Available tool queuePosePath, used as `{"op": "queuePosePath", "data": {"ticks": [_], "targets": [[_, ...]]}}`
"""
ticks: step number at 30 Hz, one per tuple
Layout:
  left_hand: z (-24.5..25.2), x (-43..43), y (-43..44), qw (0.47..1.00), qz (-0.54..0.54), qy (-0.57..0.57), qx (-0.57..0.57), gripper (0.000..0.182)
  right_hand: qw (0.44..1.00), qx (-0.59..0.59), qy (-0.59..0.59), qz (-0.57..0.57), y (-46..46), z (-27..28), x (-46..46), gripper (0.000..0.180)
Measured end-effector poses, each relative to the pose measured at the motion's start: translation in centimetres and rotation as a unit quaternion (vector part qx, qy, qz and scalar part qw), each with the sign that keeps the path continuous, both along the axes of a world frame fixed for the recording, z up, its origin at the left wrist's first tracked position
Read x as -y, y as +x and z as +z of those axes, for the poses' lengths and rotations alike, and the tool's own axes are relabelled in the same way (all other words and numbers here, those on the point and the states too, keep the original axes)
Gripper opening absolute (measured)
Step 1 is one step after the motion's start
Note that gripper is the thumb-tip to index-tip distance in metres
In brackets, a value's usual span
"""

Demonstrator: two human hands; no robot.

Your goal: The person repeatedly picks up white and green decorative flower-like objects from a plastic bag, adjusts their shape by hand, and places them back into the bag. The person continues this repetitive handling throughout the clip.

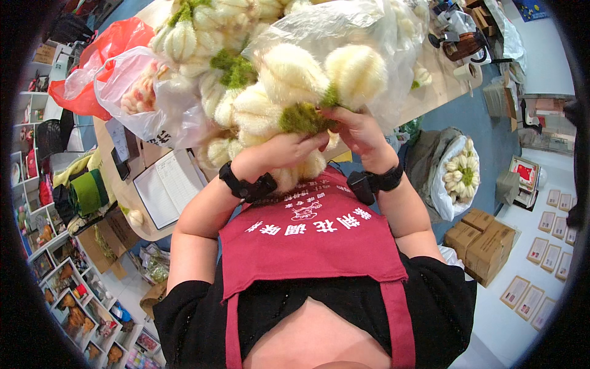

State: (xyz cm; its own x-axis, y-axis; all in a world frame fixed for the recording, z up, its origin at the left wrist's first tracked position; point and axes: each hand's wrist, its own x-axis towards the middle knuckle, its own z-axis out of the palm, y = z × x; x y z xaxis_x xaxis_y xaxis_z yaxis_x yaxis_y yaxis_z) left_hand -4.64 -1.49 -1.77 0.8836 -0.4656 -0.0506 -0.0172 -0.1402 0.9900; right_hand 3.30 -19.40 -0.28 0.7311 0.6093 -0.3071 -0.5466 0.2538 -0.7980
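Before my chest I hold a bunch of fluffy cream plush buds (295, 76) with fuzzy green bases (299, 118). My left hand (297, 150) lies along the near side of the green bases, its fingers curled in under them and their tips partly hidden. The fingers of my right hand (357, 131) pinch the green base of a cream bud (357, 76) at the right of the bunch. More cream buds (179, 44) with green parts are heaped behind. A clear plastic bag (332, 25) spreads over part of the heap, just beyond my hands.
Left on the table (150, 233) are a white plastic bag (177, 117), a red plastic bag (131, 39), an open notebook (161, 187) and a phone (120, 161). A tape roll (464, 72) sits at right. A sack of buds (461, 170) and cardboard boxes (484, 244) stand on the floor.
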Motion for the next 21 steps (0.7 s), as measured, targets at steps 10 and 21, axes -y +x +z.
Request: {"op": "queuePosePath", "data": {"ticks": [10, 21], "targets": [[0.0, -0.6, 1.0, 0.902, 0.223, -0.285, -0.234, 0.044, 0.931, 0.286, 0.039, 0.224, 0.8, 2.5, 1.4, 0.03], [-1.8, 1.7, -1.4, 0.974, 0.181, 0.08, 0.113, 0.039, 0.867, 0.403, -0.258, 0.14, 0.3, 2.2, -1.3, 0.061]]}}
